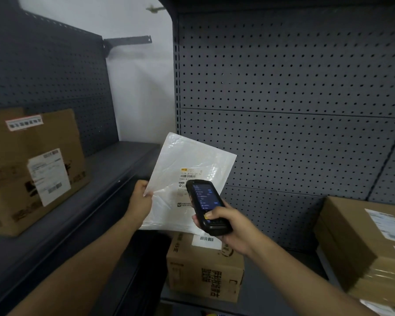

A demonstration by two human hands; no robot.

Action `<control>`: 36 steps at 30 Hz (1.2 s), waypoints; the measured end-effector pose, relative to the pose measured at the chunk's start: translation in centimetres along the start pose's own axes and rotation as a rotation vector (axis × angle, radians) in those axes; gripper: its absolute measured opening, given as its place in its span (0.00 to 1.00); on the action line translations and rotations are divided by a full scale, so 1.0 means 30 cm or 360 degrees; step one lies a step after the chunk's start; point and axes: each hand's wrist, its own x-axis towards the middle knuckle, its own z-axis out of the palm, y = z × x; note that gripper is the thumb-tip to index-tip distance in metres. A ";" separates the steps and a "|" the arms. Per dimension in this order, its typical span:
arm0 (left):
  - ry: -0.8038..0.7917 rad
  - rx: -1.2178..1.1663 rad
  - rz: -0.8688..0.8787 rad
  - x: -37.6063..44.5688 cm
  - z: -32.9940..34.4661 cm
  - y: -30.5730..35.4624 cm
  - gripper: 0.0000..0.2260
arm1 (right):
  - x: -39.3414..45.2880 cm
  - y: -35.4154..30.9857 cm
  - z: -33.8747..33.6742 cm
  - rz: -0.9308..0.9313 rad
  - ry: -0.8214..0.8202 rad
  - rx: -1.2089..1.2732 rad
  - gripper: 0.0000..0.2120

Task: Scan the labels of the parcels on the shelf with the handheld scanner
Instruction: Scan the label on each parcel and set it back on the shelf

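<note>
Scanner (205, 207) gripped in right hand (233, 226), screen lit and facing up, nose aimed at label (188, 179) on white mailer (187, 176). Mailer pinched at its left edge by left hand (141, 197), held up tilted in front of pegboard (283, 87), above small box (205, 265) on lower shelf. Scanner body overlapping lower part of label from this angle; barcode strip just above scanner tip, readable as dark bars only. Thumb on yellowish side key, pressed or not: cannot tell. Step in hand, by judgement: reading mailer's barcode. To do well: keep mailer flat and taut, plastic looks wrinkled and shiny so glare likely; pull scanner back a little so beam covers whole barcode; hold both steady until screen confirms. Left box (32, 169) on left shelf (100, 179), label facing out, untouched. Right boxes (363, 242) stacked at right, labels on top. Small box with barcode sticker (206, 239) partly hidden behind mailer and hand. One view only.
</note>
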 end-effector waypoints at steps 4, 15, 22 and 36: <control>0.0030 -0.0036 -0.0003 -0.003 -0.001 -0.005 0.07 | -0.001 0.001 0.031 -0.0005 -0.0025 -0.0017 0.31; 0.0005 -0.0020 -0.0031 0.000 0.008 -0.016 0.08 | 0.003 0.005 0.041 0.0017 0.0066 0.0082 0.33; -0.0008 -0.0020 -0.0042 -0.006 0.016 -0.018 0.08 | 0.001 0.012 0.043 0.0055 0.0111 0.0123 0.31; 0.0014 -0.0121 -0.0066 -0.020 0.008 -0.021 0.09 | -0.023 0.018 0.054 0.0040 0.0150 0.0113 0.34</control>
